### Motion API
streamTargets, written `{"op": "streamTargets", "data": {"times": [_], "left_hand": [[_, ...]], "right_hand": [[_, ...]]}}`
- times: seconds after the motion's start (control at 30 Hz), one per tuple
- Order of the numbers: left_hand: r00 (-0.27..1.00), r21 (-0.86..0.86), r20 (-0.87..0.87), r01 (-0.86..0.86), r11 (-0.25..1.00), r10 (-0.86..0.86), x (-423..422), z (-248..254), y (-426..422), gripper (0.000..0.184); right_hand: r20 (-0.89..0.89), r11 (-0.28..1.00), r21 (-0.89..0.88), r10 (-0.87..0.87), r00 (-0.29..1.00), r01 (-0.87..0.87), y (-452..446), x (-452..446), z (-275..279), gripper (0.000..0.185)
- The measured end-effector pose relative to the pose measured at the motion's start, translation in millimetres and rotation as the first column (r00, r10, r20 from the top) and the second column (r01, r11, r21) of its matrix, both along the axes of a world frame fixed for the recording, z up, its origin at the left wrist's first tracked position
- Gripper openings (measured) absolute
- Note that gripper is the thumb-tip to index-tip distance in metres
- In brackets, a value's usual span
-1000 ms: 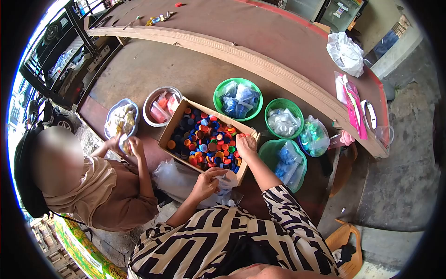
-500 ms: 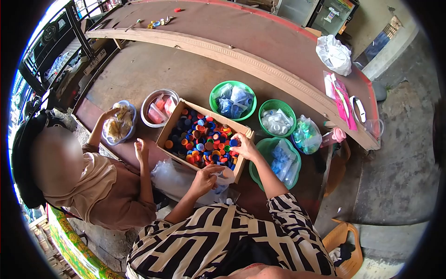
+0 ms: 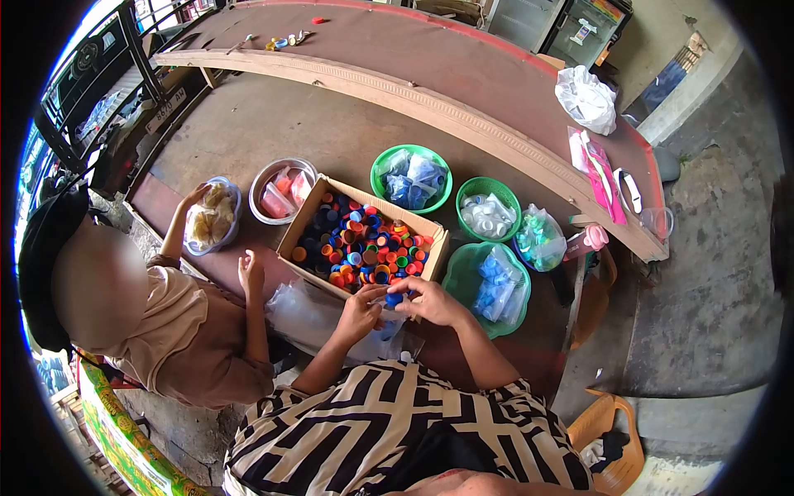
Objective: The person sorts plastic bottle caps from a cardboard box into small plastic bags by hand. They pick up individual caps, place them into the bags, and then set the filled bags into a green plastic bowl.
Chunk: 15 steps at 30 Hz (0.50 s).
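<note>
A cardboard box full of bottle caps in blue, red, orange and green stands in front of me. At its near corner, my left hand pinches a clear plastic bag. My right hand is right beside it, fingers closed around a blue bottle cap at the bag's mouth. Whether the cap touches the bag is hard to make out. More blue shows through the bag below my fingers.
Green baskets hold bagged caps. A metal bowl and a pale basket sit left. A person is beside me, one hand at that basket. Clear bags lie near the box. A wooden beam crosses behind.
My right hand has drawn back from the caps in the box toward my left hand, bringing a blue bottle cap to the bag. My left hand keeps its hold on the bag.
</note>
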State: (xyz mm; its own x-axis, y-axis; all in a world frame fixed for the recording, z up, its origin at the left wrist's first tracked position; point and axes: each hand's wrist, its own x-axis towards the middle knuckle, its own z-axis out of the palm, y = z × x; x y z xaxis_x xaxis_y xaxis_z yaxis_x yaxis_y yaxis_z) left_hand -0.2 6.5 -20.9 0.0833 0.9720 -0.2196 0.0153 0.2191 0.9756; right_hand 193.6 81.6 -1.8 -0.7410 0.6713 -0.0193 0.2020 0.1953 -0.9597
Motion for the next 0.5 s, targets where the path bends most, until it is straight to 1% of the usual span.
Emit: {"op": "streamTargets", "data": {"times": [0.03,0.07,0.1,0.13,0.17,0.2,0.23,0.27,0.3,0.33,0.37,0.4,0.43,0.47,0.5], "left_hand": [[1.0,-0.011,-0.008,-0.016,1.0,0.016,0,2,0,0.045],[0.999,-0.022,-0.018,-0.032,0.999,0.032,0,4,0,0.045],[0.999,-0.026,-0.017,-0.031,0.999,0.03,-1,5,0,0.045],[1.0,-0.02,-0.002,-0.019,1.0,0.019,-2,7,-1,0.045],[1.0,-0.015,0.012,-0.008,1.0,0.009,-3,8,-1,0.045],[1.0,-0.02,0.009,-0.009,1.0,0.009,-3,8,-2,0.045],[1.0,-0.026,0.002,-0.002,1.0,0.002,-3,9,-2,0.045],[1.0,-0.03,-0.006,0.004,1.0,-0.005,-2,9,-2,0.046],[1.0,-0.029,-0.011,0.006,1.0,-0.006,-1,9,-1,0.046],[1.0,-0.029,-0.008,0.01,1.0,-0.01,0,8,-1,0.047],[1.0,-0.03,-0.004,0.014,0.999,-0.014,1,8,0,0.048],[0.999,-0.032,-0.019,0.028,0.999,-0.028,1,11,1,0.047],[0.999,-0.035,-0.023,0.029,0.999,-0.03,2,11,1,0.047],[0.999,-0.03,-0.025,0.038,0.999,-0.039,3,12,2,0.047],[0.999,-0.026,-0.026,0.046,0.999,-0.047,3,13,3,0.047]], "right_hand": [[0.0,0.997,0.063,0.036,0.999,-0.036,-3,-1,4,0.033],[0.044,0.988,0.146,0.039,0.998,-0.046,-3,0,7,0.031],[0.045,0.989,0.143,0.038,0.998,-0.044,2,1,6,0.031],[0.029,0.999,-0.022,-0.036,0.999,0.037,10,3,4,0.031],[0.024,0.976,-0.187,-0.111,0.994,0.113,19,4,0,0.031],[0.08,0.971,-0.163,-0.166,0.983,0.177,33,6,-9,0.027],[0.12,0.968,-0.039,-0.243,0.962,0.249,50,7,-35,0.022],[0.221,0.955,0.181,-0.274,0.936,0.236,66,8,-49,0.021],[0.308,0.9,0.391,-0.324,0.895,0.191,79,8,-59,0.02],[0.303,0.899,0.392,-0.326,0.896,0.195,91,4,-70,0.02],[0.439,0.841,0.535,-0.353,0.826,0.075,100,0,-82,0.018],[0.555,0.765,0.64,-0.398,0.731,-0.069,107,-4,-94,0.017],[0.553,0.767,0.638,-0.397,0.732,-0.066,110,-8,-107,0.017],[0.609,0.678,0.719,-0.507,0.61,-0.155,110,-11,-120,0.018],[0.628,0.584,0.769,-0.615,0.477,-0.261,109,-18,-121,0.019]]}}
